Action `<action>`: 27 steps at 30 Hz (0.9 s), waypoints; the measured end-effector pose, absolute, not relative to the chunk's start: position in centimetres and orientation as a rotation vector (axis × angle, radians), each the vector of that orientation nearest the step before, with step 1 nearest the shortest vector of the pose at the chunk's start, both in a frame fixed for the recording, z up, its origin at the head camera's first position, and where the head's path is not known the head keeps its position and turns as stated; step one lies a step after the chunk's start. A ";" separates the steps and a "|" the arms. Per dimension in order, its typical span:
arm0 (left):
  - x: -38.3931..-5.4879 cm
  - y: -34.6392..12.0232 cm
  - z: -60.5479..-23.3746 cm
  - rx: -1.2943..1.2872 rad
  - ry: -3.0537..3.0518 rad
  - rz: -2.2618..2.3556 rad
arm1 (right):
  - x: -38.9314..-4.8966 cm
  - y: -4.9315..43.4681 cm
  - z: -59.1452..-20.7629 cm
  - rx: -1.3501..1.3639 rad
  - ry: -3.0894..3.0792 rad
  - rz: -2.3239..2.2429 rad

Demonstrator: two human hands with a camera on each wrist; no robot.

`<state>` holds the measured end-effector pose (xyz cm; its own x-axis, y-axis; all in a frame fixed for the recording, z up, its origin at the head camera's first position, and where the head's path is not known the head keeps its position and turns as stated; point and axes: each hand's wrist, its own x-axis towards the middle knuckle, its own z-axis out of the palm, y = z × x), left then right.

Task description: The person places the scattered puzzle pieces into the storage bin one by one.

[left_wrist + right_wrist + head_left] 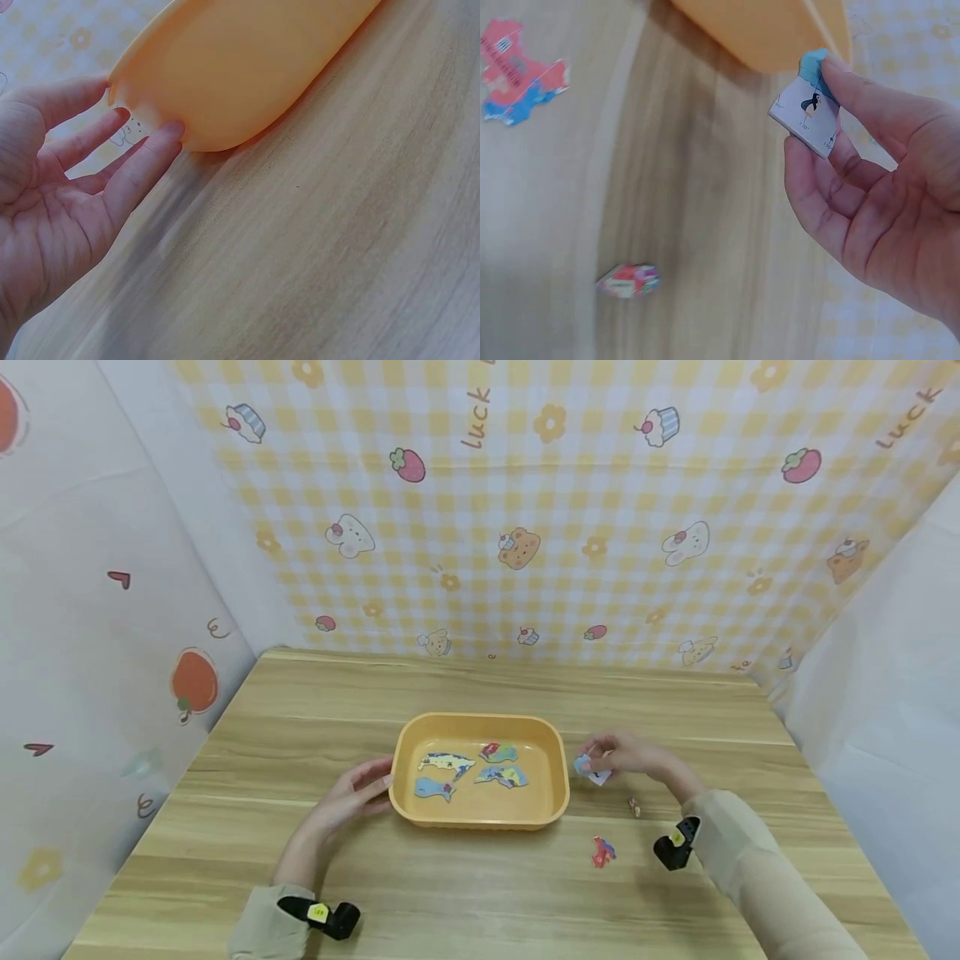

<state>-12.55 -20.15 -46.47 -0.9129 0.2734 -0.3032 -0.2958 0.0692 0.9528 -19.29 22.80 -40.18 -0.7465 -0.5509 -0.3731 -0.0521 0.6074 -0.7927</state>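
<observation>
My right hand (618, 753) pinches a small blue-and-white map puzzle piece (810, 109) with a penguin printed on it, just to the right of the yellow plastic tray (480, 823). Thumb and fingertips hold it by its edges, close beside the tray wall in the right wrist view. At the tray's left end, my left hand (360, 789) touches the rim and outer wall with extended fingertips. Inside the tray lie several flat pieces, among them a cream-and-blue one (447, 762), a light blue one (432, 788) and a red-and-green one (498, 752).
On the wooden table (487, 893), a red-and-blue piece (602, 852) lies in front of the tray's right end. A smaller, mostly red piece (634, 807) lies below my right wrist. A yellow checked cloth (480, 602) hangs behind the table, with white cloth at both sides.
</observation>
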 end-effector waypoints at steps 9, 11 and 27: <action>-12.4 -20.1 -46.3 -0.034 1.964 1.895 | -20.1 20.6 -38.1 -0.467 2.241 -1.058; -12.4 -20.1 -46.3 -0.032 1.962 1.894 | -20.2 20.0 -37.8 -0.474 2.247 -1.048; -12.4 -20.0 -46.2 -0.063 1.947 1.887 | -21.1 16.2 -37.5 -0.477 2.233 -1.008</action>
<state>-12.45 -20.02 -46.16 -0.9081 0.2580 -0.3298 -0.3216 0.0744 0.9439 -21.10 16.22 -37.46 -0.7329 -0.5505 -0.3997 -0.0645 0.6412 -0.7647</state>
